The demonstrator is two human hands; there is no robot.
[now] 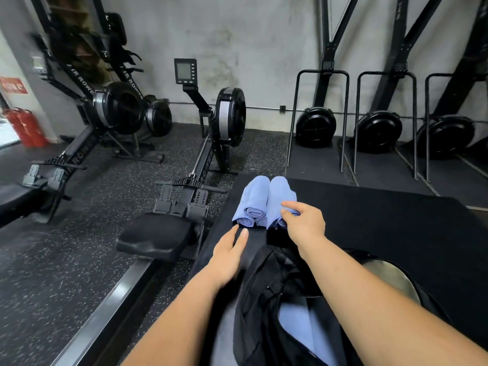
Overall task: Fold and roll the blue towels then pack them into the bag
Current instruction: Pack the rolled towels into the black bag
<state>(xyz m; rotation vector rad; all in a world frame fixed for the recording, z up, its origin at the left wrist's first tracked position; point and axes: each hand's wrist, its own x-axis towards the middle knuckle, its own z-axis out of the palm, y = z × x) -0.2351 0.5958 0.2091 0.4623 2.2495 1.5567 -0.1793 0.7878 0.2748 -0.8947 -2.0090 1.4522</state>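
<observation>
– Blue towels [260,199]: status?

– Rolled, several, stacked tight together at the far-left corner of the black counter [369,223]. Folding and rolling look finished for these, so I judge the step in hand to be packing. The bag [261,294] lies open close to me, with one packed towel [297,323] showing blue inside.

– Grips?

– Right grip [303,223] rests on the near end of the right-hand roll, index and thumb narrow on the cloth. Whether it has truly closed I cannot tell. Left grip [229,250] is flat, fingers straight, tips just short of the left-hand rolls, holding nothing.

– Next move?

– Probably: take one roll around its whole girth so it does not unwind, lift it clear of its neighbours, and bring it back to the bag mouth between my forearms.
</observation>
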